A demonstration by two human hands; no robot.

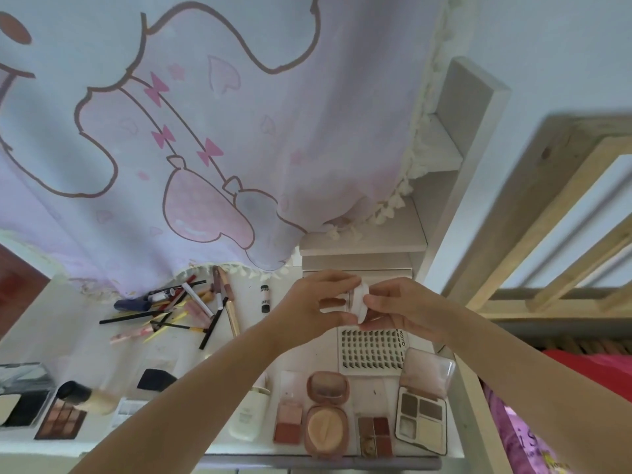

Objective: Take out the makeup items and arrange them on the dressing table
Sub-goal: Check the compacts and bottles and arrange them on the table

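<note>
The small white jar (359, 301) is held in the air above the far right part of the tabletop (85, 330), between both hands. The left hand (314, 299) wraps its curled fingers (333, 301) round the jar's body, thumb below and the other fingers over the top. The right hand (396, 307) pinches the jar's round white end with curled fingertips; whether that end is a separate lid cannot be told.

Directly beneath the hands lies a white lash card (371, 350) carrying rows of dark lash clusters. Along the near edge several compacts stand open. A four-pan eyeshadow palette (422, 417) with a clear raised lid shows brown and pale pans. Just beside it a small dark-red palette (374, 434) shows reddish pans. A round pink powder compact (326, 431) holds a beige puff, its mirror lid tipped back. Next to that sits a two-pan blush (288, 424), then a pale cream bottle (248, 415) lying flat.

Farther left are a black sponge (155, 379), a foundation bottle (85, 395) with a dark cap on its side, a brown-toned palette (61, 422) and a black compact (20, 405). At the back a loose heap of pencils and brushes (178, 311) lies near the edge of a pink printed curtain (205, 131), with a small white stick (264, 298) apart from it.
</note>
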